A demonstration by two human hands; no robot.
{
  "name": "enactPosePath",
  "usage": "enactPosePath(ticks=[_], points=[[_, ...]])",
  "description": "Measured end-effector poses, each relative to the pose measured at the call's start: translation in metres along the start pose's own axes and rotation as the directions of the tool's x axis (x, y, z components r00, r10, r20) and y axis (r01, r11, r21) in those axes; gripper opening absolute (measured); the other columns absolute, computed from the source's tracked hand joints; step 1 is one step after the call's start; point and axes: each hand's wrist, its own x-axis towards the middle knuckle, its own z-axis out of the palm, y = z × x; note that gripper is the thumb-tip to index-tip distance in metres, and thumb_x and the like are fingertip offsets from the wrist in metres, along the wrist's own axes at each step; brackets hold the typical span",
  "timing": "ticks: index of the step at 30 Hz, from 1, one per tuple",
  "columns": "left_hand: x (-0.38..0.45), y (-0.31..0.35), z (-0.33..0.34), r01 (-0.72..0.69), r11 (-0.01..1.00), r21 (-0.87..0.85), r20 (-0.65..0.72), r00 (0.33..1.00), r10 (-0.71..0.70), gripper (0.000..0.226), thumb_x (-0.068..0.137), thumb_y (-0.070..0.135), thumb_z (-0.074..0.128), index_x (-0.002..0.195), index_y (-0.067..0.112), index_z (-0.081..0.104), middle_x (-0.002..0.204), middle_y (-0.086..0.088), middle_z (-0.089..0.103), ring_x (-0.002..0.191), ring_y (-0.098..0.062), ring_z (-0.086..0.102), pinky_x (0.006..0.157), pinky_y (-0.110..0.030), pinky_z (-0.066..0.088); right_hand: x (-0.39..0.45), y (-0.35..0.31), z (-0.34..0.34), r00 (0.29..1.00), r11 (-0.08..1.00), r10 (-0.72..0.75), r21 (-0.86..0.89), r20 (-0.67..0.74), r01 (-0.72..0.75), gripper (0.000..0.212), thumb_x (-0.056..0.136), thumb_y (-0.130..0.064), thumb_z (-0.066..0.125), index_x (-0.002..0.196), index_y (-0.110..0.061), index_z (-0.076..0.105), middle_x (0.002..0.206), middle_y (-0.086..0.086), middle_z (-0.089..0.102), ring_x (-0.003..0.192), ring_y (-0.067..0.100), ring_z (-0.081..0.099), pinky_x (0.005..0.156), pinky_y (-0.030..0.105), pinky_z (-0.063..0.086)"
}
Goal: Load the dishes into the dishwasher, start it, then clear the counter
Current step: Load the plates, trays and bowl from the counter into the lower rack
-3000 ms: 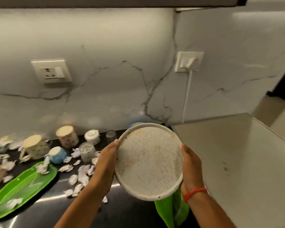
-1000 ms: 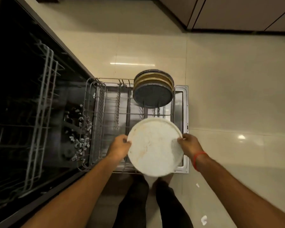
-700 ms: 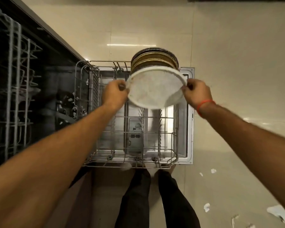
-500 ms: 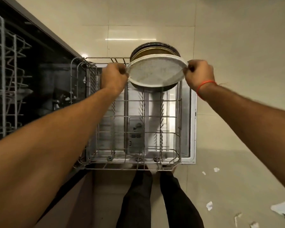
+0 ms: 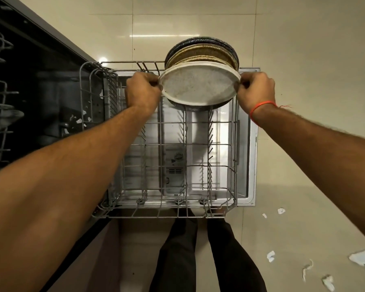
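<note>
Lowered white plate (image 5: 198,84) meets rack (image 5: 177,157) above tiles (image 5: 303,144).

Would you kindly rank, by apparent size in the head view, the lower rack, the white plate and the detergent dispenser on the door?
Largest to smallest:
1. lower rack
2. white plate
3. detergent dispenser
</note>
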Motion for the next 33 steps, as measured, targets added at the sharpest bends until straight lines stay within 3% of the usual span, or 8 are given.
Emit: enactPosePath(ticks=[2, 6, 14, 19, 22, 28, 31, 33], points=[[0.0, 0.0, 0.0, -0.012, 1.0, 0.029, 0.02, 1.0, 0.012, 0.024, 0.088, 0.015, 0.078, 0.112, 0.016, 0.077, 0.109, 0.003, 0.076, 0.098, -0.009, 0.069, 0.091, -0.024, 0.056, 0.002, 0.0, 0.002, 1.0, 1.0, 0.019, -0.012, -0.001, -0.019, 0.022, 0.092, -0.013, 0.058, 0.104, -0.017, 0.077, 0.092, 0.003, 0.073, 0.086, 0.018, 0.063, 0.085, 0.022, 0.047], [-0.002, -0.008, 0.007, -0.001, 0.995, 0.097, 0.105, 0.994, -0.01, 0.022, 0.09, 0.017, 0.076, 0.111, 0.018, 0.076, 0.11, 0.003, 0.075, 0.099, -0.01, 0.067, 0.091, -0.027, 0.056, 0.002, 0.006, 0.008, 0.996, 0.997, 0.071, -0.046, 0.055, -0.069, 0.022, 0.089, -0.016, 0.059, 0.101, -0.02, 0.077, 0.094, 0.006, 0.075, 0.091, 0.025, 0.068, 0.091, 0.033, 0.055], [-0.007, -0.007, 0.026, -0.004, 0.994, 0.112, 0.228, 0.973, -0.021, 0.026, 0.099, 0.028, 0.064, 0.121, 0.015, 0.071, 0.112, -0.001, 0.071, 0.095, -0.014, 0.064, 0.081, -0.025, 0.054, -0.005, 0.014, 0.018, 0.986, 0.99, 0.118, -0.091, 0.121, -0.108, 0.022, 0.093, -0.024, 0.062, 0.113, -0.026, 0.071, 0.107, 0.003, 0.073, 0.099, 0.023, 0.066, 0.093, 0.04, 0.055], [-0.017, -0.004, 0.018, 0.066, 0.998, 0.018, 0.249, 0.966, -0.068, 0.036, 0.097, 0.022, 0.065, 0.132, 0.016, 0.064, 0.122, -0.002, 0.069, 0.106, -0.019, 0.065, 0.095, -0.038, 0.057, -0.017, 0.004, 0.011, 0.982, 0.995, 0.094, 0.013, 0.161, -0.097, 0.038, 0.093, -0.022, 0.063, 0.131, -0.024, 0.061, 0.125, 0.003, 0.067, 0.113, 0.023, 0.063, 0.102, 0.038, 0.05], [-0.032, -0.001, 0.005, 0.104, 0.992, -0.077, 0.27, 0.96, -0.079, 0.049, 0.096, 0.018, 0.065, 0.144, 0.017, 0.053, 0.132, -0.004, 0.062, 0.112, -0.017, 0.061, 0.097, -0.035, 0.055, -0.029, -0.005, 0.002, 0.977, 0.986, 0.115, 0.097, 0.18, -0.134, 0.049, 0.095, -0.019, 0.061, 0.143, -0.022, 0.05, 0.137, 0.004, 0.06, 0.122, 0.023, 0.057, 0.105, 0.033, 0.046], [-0.091, 0.01, -0.032, 0.148, 0.947, -0.284, 0.257, 0.963, -0.074, 0.051, 0.099, 0.016, 0.061, 0.148, 0.021, 0.047, 0.149, -0.003, 0.051, 0.134, -0.017, 0.05, 0.104, -0.032, 0.046, -0.076, -0.034, -0.023, 0.977, 0.962, 0.131, 0.217, 0.171, -0.167, 0.053, 0.098, -0.02, 0.06, 0.148, -0.022, 0.044, 0.142, 0.004, 0.056, 0.122, 0.018, 0.054, 0.101, 0.026, 0.039], [-0.134, 0.018, -0.058, 0.174, 0.9, -0.4, 0.26, 0.963, -0.071, 0.052, 0.102, 0.017, 0.058, 0.151, 0.025, 0.044, 0.153, -0.002, 0.047, 0.13, -0.007, 0.044, 0.101, -0.024, 0.039, -0.11, -0.052, -0.038, 0.978, 0.936, 0.133, 0.303, 0.163, -0.178, 0.054, 0.097, -0.024, 0.061, 0.149, -0.025, 0.044, 0.146, 0.006, 0.052, 0.129, 0.021, 0.051, 0.111, 0.033, 0.039], [-0.164, 0.025, -0.076, 0.216, 0.857, -0.468, 0.265, 0.959, -0.097, 0.052, 0.103, 0.019, 0.058, 0.151, 0.029, 0.043, 0.156, -0.001, 0.043, 0.134, -0.008, 0.042, 0.102, -0.024, 0.036, -0.135, -0.065, -0.051, 0.981, 0.921, 0.124, 0.351, 0.149, -0.17, 0.054, 0.096, -0.028, 0.061, 0.147, -0.028, 0.045, 0.147, 0.005, 0.052, 0.133, 0.024, 0.05, 0.113, 0.041, 0.041]])
